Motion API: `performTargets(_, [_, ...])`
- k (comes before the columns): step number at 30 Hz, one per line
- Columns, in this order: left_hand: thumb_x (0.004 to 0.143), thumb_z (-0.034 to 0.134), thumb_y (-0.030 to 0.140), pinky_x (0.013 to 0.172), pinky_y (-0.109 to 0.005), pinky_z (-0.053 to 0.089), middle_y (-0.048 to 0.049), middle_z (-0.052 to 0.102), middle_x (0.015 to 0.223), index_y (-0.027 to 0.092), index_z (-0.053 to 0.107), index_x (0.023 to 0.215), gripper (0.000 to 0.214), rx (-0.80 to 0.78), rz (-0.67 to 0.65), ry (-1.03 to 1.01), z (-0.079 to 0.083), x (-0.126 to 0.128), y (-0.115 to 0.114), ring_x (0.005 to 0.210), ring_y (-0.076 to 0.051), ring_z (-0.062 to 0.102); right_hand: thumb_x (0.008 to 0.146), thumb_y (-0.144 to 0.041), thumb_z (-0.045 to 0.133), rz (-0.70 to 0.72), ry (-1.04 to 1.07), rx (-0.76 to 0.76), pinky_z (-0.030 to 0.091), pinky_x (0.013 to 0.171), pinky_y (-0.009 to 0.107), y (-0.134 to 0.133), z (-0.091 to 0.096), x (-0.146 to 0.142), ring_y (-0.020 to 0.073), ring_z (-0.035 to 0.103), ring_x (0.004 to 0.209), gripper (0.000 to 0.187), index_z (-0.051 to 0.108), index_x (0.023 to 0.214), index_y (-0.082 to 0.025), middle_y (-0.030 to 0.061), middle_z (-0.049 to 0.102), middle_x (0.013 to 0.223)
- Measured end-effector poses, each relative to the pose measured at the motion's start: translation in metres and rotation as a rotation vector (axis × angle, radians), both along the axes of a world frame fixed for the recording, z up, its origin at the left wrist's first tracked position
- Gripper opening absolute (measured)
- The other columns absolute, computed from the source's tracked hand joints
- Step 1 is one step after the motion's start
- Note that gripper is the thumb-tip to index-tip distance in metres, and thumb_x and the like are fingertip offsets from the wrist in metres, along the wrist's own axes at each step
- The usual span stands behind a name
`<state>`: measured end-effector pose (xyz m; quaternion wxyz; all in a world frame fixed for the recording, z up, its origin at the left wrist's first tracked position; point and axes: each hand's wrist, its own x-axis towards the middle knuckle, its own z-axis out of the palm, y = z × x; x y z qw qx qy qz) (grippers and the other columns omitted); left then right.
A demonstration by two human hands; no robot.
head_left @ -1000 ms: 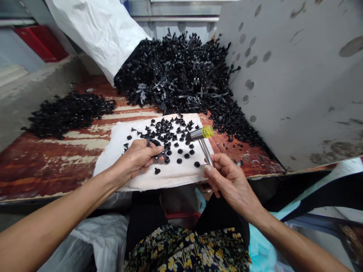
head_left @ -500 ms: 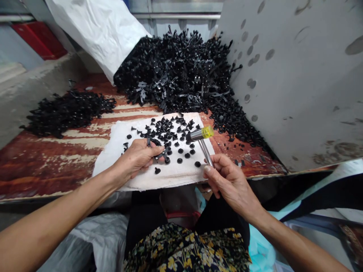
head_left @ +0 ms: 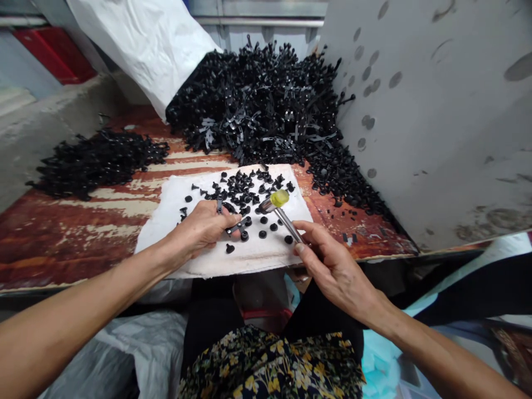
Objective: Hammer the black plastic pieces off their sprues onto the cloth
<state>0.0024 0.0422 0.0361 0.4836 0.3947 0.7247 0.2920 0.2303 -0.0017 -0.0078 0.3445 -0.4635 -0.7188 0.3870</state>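
My right hand [head_left: 324, 255] is closed round the metal handle of a small mallet [head_left: 286, 221]. The mallet's head, with a yellow face on one end, hangs over the white cloth [head_left: 195, 265], right of my left hand. My left hand [head_left: 208, 224] pinches a black plastic strip-like part [head_left: 235, 227] low at the cloth. Round black caps on short stems sit against that part's right end. Many loose black stemmed caps [head_left: 241, 185] lie scattered on the cloth beyond and between my hands. My fingers partly hide the held part.
A large heap of black parts [head_left: 266, 100] rises at the back beside a white sack [head_left: 153, 50]. A smaller black pile [head_left: 100, 163] lies at the left. A grey panel [head_left: 436, 122] bounds the right side of the worn red-brown table [head_left: 75, 238].
The mallet's head has swung left and slightly down, closer to the part in my left hand, and it has tilted. My left hand has hardly moved.
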Motion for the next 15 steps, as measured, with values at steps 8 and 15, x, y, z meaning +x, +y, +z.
performTargets(8, [0.082, 0.066, 0.016, 0.030, -0.015, 0.015, -0.0014, 0.064, 0.049, 0.020, 0.043, 0.067, 0.028, -0.011, -0.046, 0.016, -0.005, -0.005, 0.006, 0.027, -0.002, 0.026, 0.095, -0.009, 0.043, 0.101, -0.097, 0.385, 0.055, 0.100, 0.041, 0.009, 0.002, -0.004, 0.0232, 0.064, 0.119, 0.047, 0.048, 0.141, -0.018, 0.0138, 0.065, 0.131])
performTargets(15, [0.081, 0.066, 0.016, 0.030, -0.016, 0.014, -0.0008, 0.062, 0.048, 0.020, 0.043, 0.067, 0.027, -0.032, -0.038, 0.007, -0.002, -0.003, 0.006, 0.027, -0.002, 0.026, 0.092, -0.002, 0.039, 0.192, -0.212, 0.518, 0.059, 0.093, 0.043, 0.012, 0.006, -0.009, 0.0246, 0.069, 0.106, 0.059, 0.042, 0.149, -0.017, 0.0154, 0.070, 0.115])
